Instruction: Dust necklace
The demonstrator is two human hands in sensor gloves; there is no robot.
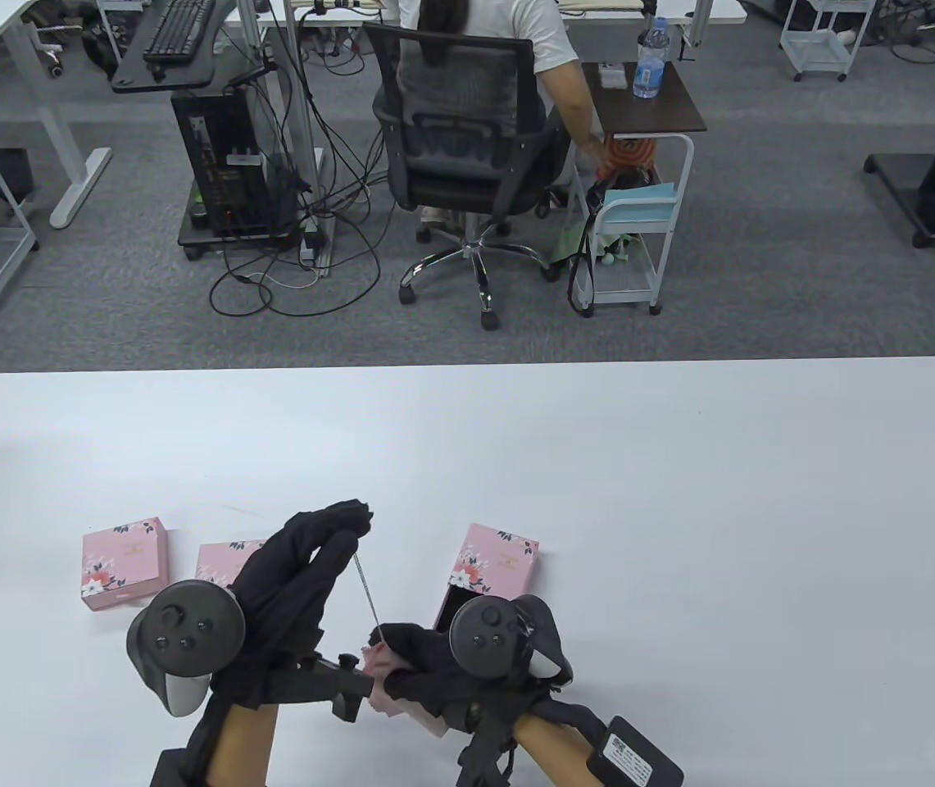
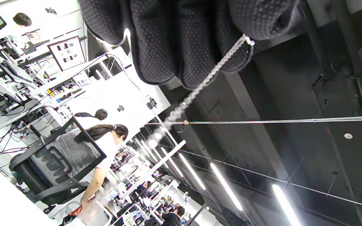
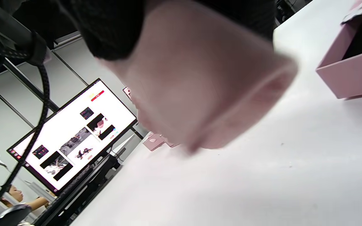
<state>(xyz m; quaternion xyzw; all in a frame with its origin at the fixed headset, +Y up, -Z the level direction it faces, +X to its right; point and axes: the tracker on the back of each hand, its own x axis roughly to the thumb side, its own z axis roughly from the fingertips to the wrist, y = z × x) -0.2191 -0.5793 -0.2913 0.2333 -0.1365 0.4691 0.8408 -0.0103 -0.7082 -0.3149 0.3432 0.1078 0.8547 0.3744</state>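
Left hand [image 1: 295, 574]: raised, fingers [image 2: 200, 47] pinching the necklace chain [image 1: 366, 589] at their tips.
Right hand [image 1: 434, 664]: lying lower, fingers curling around a pink cloth [image 3: 200, 88] and the chain's lower end.

Silver necklace [image 1: 367, 592], seemingly pink cloth [image 3: 200, 81]

On the table [image 1: 680, 492], two closed boxes [image 1: 124, 562] lie left of the hands, an open box [image 1: 490, 571] right.
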